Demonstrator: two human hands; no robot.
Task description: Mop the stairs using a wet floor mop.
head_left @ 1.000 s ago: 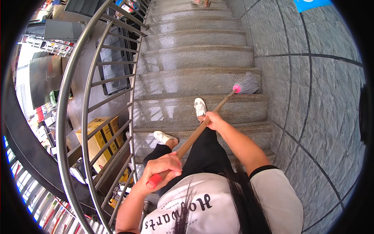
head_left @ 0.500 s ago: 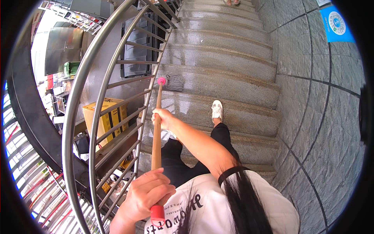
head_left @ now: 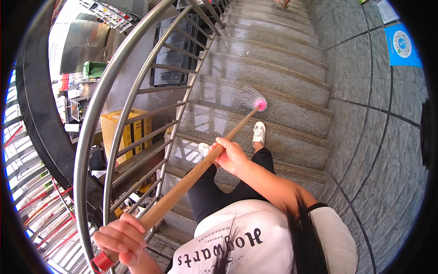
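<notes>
A mop with a long wooden handle [head_left: 182, 188] slants from the lower left up across the stairs. My left hand [head_left: 122, 238] is wrapped round its upper end, just above the red end cap [head_left: 103, 262]. Farther down the shaft, my right hand [head_left: 230, 156] is closed round the wood. The mop's pink collar [head_left: 260, 105] is over a wet grey stone step [head_left: 219, 98], just beyond my right shoe [head_left: 259, 132]. Its grey strands [head_left: 248, 97] fan out to the left of the collar, smeared by motion.
A metal railing [head_left: 129, 98] runs along the left, close to my left hand. Behind it stand a yellow box [head_left: 114, 137] and a dark bin [head_left: 166, 68]. A grey tiled wall [head_left: 360, 150] bounds the stairs on the right. Someone's foot [head_left: 284, 4] shows at the far top.
The mop head has swept right along the step, away from the railing. My right hand has moved right with the shaft, while my left hand has shifted left and lower.
</notes>
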